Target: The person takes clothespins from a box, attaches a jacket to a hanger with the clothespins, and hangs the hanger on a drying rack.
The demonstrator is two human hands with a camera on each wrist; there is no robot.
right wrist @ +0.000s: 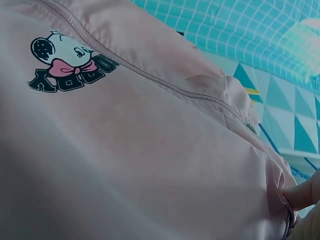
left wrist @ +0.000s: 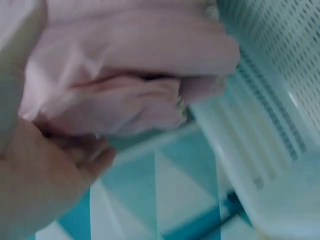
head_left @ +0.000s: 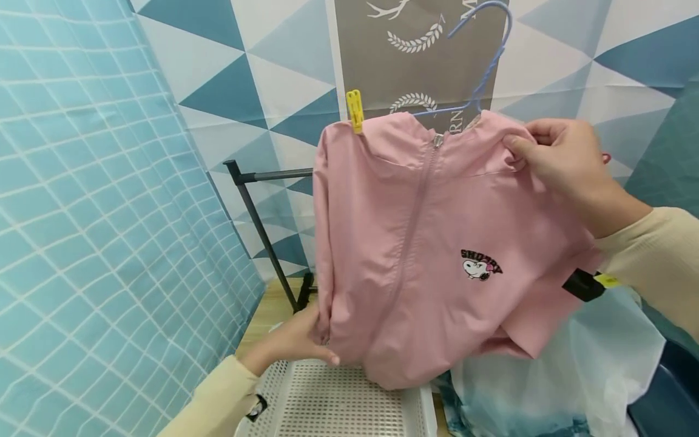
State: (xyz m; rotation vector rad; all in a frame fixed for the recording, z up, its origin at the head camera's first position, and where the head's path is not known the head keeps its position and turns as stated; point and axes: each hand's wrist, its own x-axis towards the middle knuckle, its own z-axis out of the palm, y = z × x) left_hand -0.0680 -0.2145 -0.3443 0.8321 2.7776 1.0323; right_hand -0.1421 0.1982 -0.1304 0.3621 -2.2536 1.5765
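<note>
A pink zip-up jacket [head_left: 371,255] hangs on a blue wire hanger [head_left: 494,57], its front with a printed cartoon dog facing me. A yellow clothespin [head_left: 355,111] clips one shoulder, at the left. My right hand [head_left: 568,164] pinches the opposite shoulder between thumb and fingers. Low on the left side, my left hand [head_left: 292,340] holds the jacket's edge, thumb in front and fingers behind the cloth. In the left wrist view, those fingers [left wrist: 95,157] curl beneath folded pink fabric. The right wrist view has the jacket front [right wrist: 165,150] close up, with the zipper running across.
A dark metal rack [head_left: 262,230] stands behind the jacket. Below is a white perforated basket [head_left: 428,413]. A pale translucent item [head_left: 606,346] lies at the lower right, beside a dark blue container [head_left: 674,388]. Blue tiled-pattern covering [head_left: 98,182] borders the left.
</note>
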